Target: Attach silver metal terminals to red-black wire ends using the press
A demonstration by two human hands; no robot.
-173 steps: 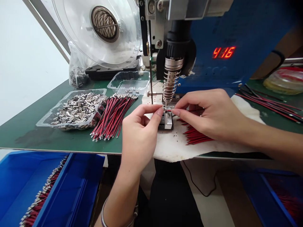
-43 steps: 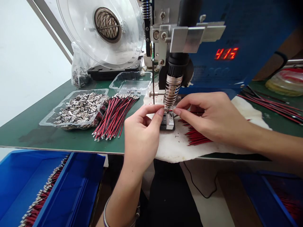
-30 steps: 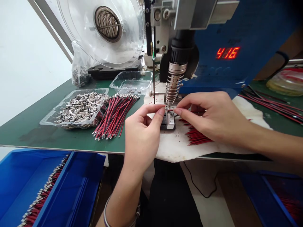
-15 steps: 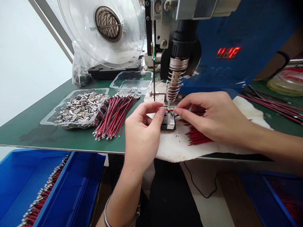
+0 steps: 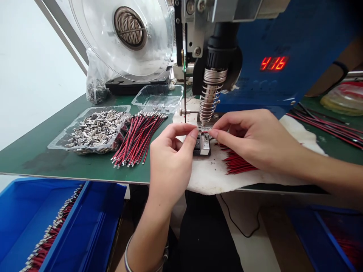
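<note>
Under the soldering iron tip (image 5: 203, 122), my two hands meet at a small metal fixture (image 5: 204, 145). My left hand (image 5: 172, 153) pinches a small silver connector, mostly hidden by thumb and forefinger, at the fixture's left side. From the right, my right hand (image 5: 249, 138) pinches a red-and-black wire (image 5: 204, 132), its end at the connector under the tip. Beneath my right hand lies a bundle of red-and-black wires (image 5: 238, 164) on a white cloth (image 5: 210, 181). Whether the tip touches the joint I cannot tell.
Left on the green table (image 5: 42, 151) stand a clear tray (image 5: 61, 141) of silver connectors and a pile of wires (image 5: 138, 139). Behind are another clear tray (image 5: 157, 96) and a large clear reel (image 5: 93, 22). A blue machine (image 5: 255, 90) rises behind my hands; blue bins (image 5: 93, 226) sit below.
Both hands stay almost still at the fixture, with the wire end under the iron. The machine's red digits now read clearly as 416.
</note>
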